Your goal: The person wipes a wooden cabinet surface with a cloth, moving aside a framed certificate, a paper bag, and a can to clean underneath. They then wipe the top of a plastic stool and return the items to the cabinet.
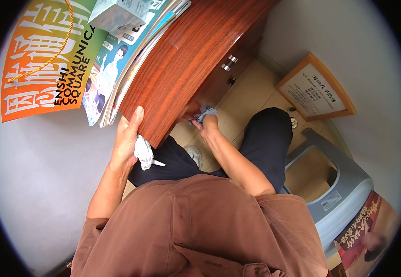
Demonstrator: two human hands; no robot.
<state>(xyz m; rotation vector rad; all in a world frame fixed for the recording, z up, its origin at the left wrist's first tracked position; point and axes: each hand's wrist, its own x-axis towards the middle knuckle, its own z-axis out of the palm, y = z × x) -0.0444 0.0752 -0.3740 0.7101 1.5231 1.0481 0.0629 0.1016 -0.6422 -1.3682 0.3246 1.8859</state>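
My left hand [127,138] grips the near left corner of a reddish-brown wooden cabinet [176,65], its thumb on the top edge. A crumpled white cloth [144,153] hangs beneath that palm, beside the cabinet's corner. My right hand [208,125] is lower down, its fingers closed around a crumpled blue-grey cloth [205,113] against the side of the cabinet. Part of those fingers is hidden by the cloth. Farther along the same side are a shiny metal fitting [229,63] and a small dark fitting [231,81].
A stack of magazines [117,86], a box [119,15] and a printed paper bag [48,62] sit at the cabinet's left. On the right, a framed text [314,88] leans at the wall near a grey plastic stool [351,176]. A printed poster or bag [366,232] is lower right.
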